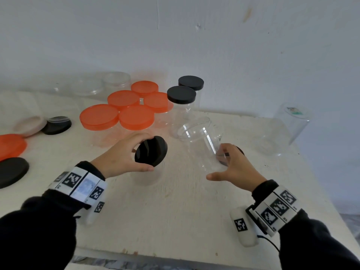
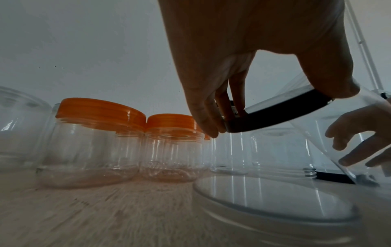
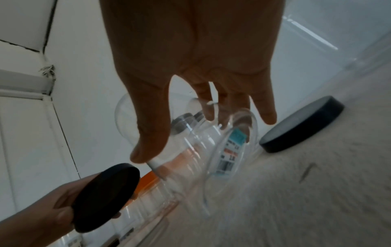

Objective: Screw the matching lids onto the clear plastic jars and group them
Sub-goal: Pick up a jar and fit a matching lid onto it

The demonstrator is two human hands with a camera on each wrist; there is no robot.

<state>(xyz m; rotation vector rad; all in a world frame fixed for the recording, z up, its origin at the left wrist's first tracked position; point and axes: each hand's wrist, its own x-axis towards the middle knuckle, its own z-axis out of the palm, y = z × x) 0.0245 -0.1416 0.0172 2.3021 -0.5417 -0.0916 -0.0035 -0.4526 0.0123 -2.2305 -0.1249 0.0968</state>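
Hands hold round black lid (image 1: 151, 151), clear jar (image 1: 202, 145)

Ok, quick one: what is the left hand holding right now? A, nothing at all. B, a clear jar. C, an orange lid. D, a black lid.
D: the left hand grips a black lid by its edge, tilted in the air, while the right hand holds the tilted clear jar that has no lid on it.
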